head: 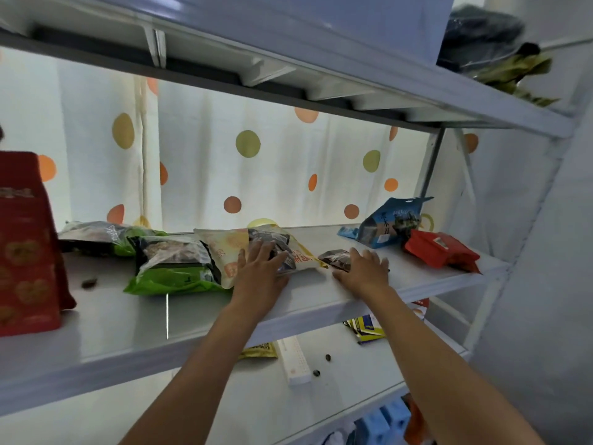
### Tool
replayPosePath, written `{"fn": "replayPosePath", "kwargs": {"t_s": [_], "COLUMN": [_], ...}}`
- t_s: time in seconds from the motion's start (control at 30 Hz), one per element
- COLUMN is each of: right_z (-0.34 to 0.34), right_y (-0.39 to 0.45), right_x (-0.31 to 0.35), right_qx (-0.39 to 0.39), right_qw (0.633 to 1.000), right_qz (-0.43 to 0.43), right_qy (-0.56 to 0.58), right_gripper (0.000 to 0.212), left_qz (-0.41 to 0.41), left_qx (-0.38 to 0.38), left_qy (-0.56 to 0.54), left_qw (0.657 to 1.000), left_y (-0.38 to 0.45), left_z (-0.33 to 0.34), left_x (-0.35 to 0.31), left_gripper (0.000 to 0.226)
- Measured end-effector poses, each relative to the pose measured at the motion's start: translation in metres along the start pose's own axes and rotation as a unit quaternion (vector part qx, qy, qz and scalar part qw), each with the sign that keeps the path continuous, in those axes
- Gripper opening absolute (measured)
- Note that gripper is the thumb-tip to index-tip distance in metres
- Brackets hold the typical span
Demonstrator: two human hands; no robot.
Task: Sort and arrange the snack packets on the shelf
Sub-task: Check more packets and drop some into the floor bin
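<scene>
Two hands on shelf (321,303). Left hand (261,268) flat, fingers spread, pressing small dark packet (277,248) atop yellow packet (298,255). Right hand (364,269) flat over second dark packet (337,256). Light, crinkly, slippery; pinch sealed edges.

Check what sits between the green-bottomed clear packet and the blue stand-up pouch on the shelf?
Head view: a cream-yellow packet under the left hand, then a small dark packet under the right hand.

On the shelf (134,322), packets (173,264) lie overlapping at frame centre, a box (25,242) stands far left, and two pouches (393,224) sit right.
</scene>
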State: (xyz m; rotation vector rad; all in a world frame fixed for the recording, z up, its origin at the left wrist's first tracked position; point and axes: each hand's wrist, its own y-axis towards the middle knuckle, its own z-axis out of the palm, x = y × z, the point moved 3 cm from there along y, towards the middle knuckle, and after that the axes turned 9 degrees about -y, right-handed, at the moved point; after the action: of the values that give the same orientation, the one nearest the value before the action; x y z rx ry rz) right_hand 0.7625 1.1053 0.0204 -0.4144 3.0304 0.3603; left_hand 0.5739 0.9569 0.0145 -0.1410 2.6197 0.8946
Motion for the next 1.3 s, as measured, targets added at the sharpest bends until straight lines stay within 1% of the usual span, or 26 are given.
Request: {"fn": "replayPosePath", "kwargs": {"t_s": [0.03, 0.07, 0.2, 0.33, 0.43, 0.5, 0.57, 0.63, 0.67, 0.7, 0.77, 0.83, 0.87, 0.9, 0.97, 1.0, 1.07, 1.1, 1.13, 1.17, 1.2, 1.23, 1.27, 1.3], "right_z": [0.006, 0.009, -0.003, -0.009, -0.011, -0.012, -0.015, -0.019, -0.020, -0.021, -0.020, -0.016, -0.013, -0.007, 0.007, 0.015, 0.030, 0.037, 0.043, 0.048, 0.052, 0.057, 0.060, 0.063], "right_y": [-0.001, -0.003, -0.016, -0.035, -0.050, -0.058, -0.067, -0.078, -0.085, -0.092, -0.109, -0.131, -0.143, -0.155, -0.175, -0.184, -0.202, -0.211, -0.221, -0.230, -0.238, -0.246, -0.252, -0.257], "right_x": [-0.004, -0.005, 0.002, 0.007, 0.005, 0.001, -0.003, -0.011, -0.015, -0.019, -0.028, -0.031, -0.030, -0.029, -0.025, -0.024, -0.024, -0.024, -0.024, -0.023, -0.021, -0.019, -0.016, -0.013], "right_qx": [0.010, 0.005, -0.069, -0.097, -0.130, -0.146, -0.149, -0.142, -0.139, -0.140, -0.150, -0.150, -0.144, -0.136, -0.118, -0.112, -0.101, -0.095, -0.083, -0.071, -0.059, -0.048, -0.040, -0.034], "right_qw": [1.000, 1.000, 0.996, 0.993, 0.990, 0.989, 0.988, 0.982, 0.973, 0.958, 0.905, 0.830, 0.791, 0.757, 0.711, 0.693, 0.659, 0.649, 0.639, 0.625, 0.610, 0.603, 0.607, 0.620], "right_qz": [0.006, 0.008, -0.018, -0.038, -0.029, -0.007, 0.015, 0.043, 0.058, 0.074, 0.103, 0.116, 0.119, 0.124, 0.133, 0.141, 0.160, 0.168, 0.176, 0.180, 0.181, 0.178, 0.171, 0.160], "right_qy": [0.005, 0.007, -0.047, -0.063, -0.051, -0.018, 0.035, 0.117, 0.173, 0.239, 0.385, 0.525, 0.583, 0.627, 0.680, 0.698, 0.728, 0.736, 0.745, 0.756, 0.769, 0.776, 0.775, 0.767], "right_gripper": [0.068, 0.064, 0.044, 0.034, 0.029, 0.030, 0.032, 0.034, 0.033, 0.032, 0.029, 0.028, 0.026, 0.025, 0.024, 0.024, 0.022, 0.020, 0.019, 0.020, 0.021, 0.020, 0.019, 0.019], "left_qz": [0.011, 0.021, 0.032, 0.080, 0.118, 0.156, 0.182, 0.168, 0.143, 0.107, 0.024, -0.062, -0.100, -0.130, -0.171, -0.196, -0.258, -0.274, -0.280, -0.280, -0.278, -0.276, -0.273, -0.273], "left_qx": [0.003, 0.003, -0.005, -0.045, -0.063, -0.078, -0.093, -0.100, -0.090, -0.069, -0.018, 0.014, 0.019, 0.023, 0.042, 0.057, 0.082, 0.077, 0.066, 0.059, 0.059, 0.065, 0.066, 0.059], "left_qy": [0.013, 0.013, -0.022, -0.071, -0.061, -0.047, -0.067, -0.125, -0.170, -0.223, -0.293, -0.323, -0.344, -0.367, -0.422, -0.466, -0.554, -0.586, -0.603, -0.614, -0.619, -0.618, -0.613, -0.606], "left_qw": [1.000, 1.000, 0.999, 0.993, 0.989, 0.984, 0.977, 0.973, 0.971, 0.967, 0.956, 0.944, 0.933, 0.921, 0.889, 0.861, 0.787, 0.759, 0.744, 0.736, 0.732, 0.733, 0.739, 0.745], "left_y": [0.000, 0.000, -0.001, -0.005, -0.012, -0.018, -0.024, -0.032, -0.037, -0.042, -0.051, -0.064, -0.072, -0.080, -0.094, -0.101, -0.115, -0.121, -0.129, -0.136, -0.143, -0.152, -0.159, -0.166], "left_z": [0.000, 0.000, 0.000, -0.006, -0.011, -0.013, -0.014, -0.013, -0.011, -0.009, -0.002, 0.006, 0.010, 0.015, 0.025, 0.030, 0.037, 0.039, 0.042, 0.045, 0.048, 0.052, 0.054, 0.056], "left_x": [-0.002, -0.004, -0.004, -0.006, -0.014, -0.021, -0.026, -0.038, -0.046, -0.055, -0.076, -0.093, -0.100, -0.105, -0.110, -0.111, -0.113, -0.113, -0.111, -0.109, -0.107, -0.105, -0.104, -0.102], "left_gripper": [0.049, 0.051, 0.056, 0.048, 0.042, 0.040, 0.037, 0.034, 0.031, 0.028, 0.021, 0.019, 0.020, 0.021, 0.024, 0.024, 0.019, 0.017, 0.016, 0.015, 0.016, 0.017, 0.018, 0.019]}}
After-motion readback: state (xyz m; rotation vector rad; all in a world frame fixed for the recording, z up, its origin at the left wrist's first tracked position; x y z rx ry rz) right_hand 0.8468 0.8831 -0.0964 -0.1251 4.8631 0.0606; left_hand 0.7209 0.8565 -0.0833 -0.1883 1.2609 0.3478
